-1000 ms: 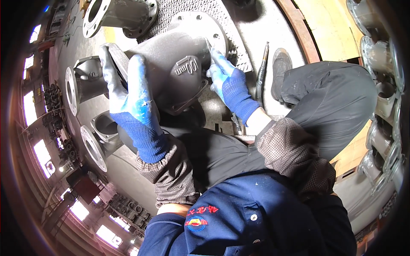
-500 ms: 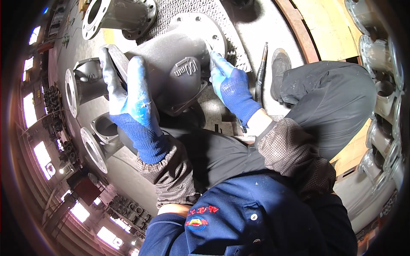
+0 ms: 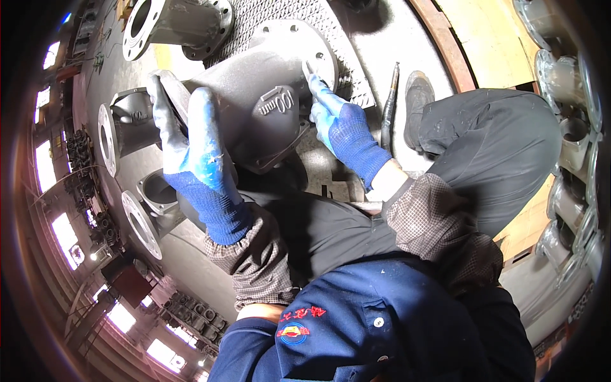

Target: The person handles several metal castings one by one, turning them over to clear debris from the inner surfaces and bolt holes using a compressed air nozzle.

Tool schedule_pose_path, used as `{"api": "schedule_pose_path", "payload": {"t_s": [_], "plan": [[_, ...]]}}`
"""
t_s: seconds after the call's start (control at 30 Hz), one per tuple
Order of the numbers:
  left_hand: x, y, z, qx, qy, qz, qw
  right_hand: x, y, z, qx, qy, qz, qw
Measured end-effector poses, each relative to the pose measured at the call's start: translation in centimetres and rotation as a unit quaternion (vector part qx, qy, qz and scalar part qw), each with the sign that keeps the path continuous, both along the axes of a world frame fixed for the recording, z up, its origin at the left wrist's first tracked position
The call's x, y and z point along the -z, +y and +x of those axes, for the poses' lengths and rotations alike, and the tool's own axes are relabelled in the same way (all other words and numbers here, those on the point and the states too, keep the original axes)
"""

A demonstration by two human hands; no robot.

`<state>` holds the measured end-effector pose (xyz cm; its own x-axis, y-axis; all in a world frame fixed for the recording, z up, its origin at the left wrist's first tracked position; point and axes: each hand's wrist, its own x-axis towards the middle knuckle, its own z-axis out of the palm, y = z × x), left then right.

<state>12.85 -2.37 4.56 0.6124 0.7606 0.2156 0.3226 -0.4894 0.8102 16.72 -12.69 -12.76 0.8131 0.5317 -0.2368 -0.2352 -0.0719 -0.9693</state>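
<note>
A large grey cast-metal valve body [image 3: 248, 86], with a raised size marking on its side, lies in front of me on a textured mat. The left end's flange [image 3: 173, 95] sits between the thumb and fingers of my left hand [image 3: 197, 143], which grips it in a blue glove with grey coating. My right hand [image 3: 334, 121], gloved alike, is closed beside the round drilled flange [image 3: 326, 56] at the far end. A thin pale tip shows at its fingertips against the casting; whether it is a tool or the glove's coating I cannot make out.
More grey flanged castings stand at the left [image 3: 127, 130] and far left [image 3: 175, 25]. A dark rod-like tool [image 3: 389, 111] lies on the floor by my shoe [image 3: 418, 102]. Wooden pallet boards [image 3: 490, 48] and several wrapped castings [image 3: 563, 83] are along the right.
My right hand's fingertips have shifted slightly left along the casting by the far flange. The left hand keeps its grip, and the valve body stays nearly in place.
</note>
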Motion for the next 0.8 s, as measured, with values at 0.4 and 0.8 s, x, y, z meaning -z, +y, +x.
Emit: {"api": "schedule_pose_path", "payload": {"t_s": [0.4,0.8], "plan": [[0.4,0.6,-0.1,0.006,0.001,0.028,1.0,-2.3,-1.2,1.9,0.012,-0.008,-0.067,0.998],[0.6,1.0,-0.6,0.002,0.052,0.14,0.989,-2.0,0.2,0.8,0.007,-0.231,-0.2,0.952]]}}
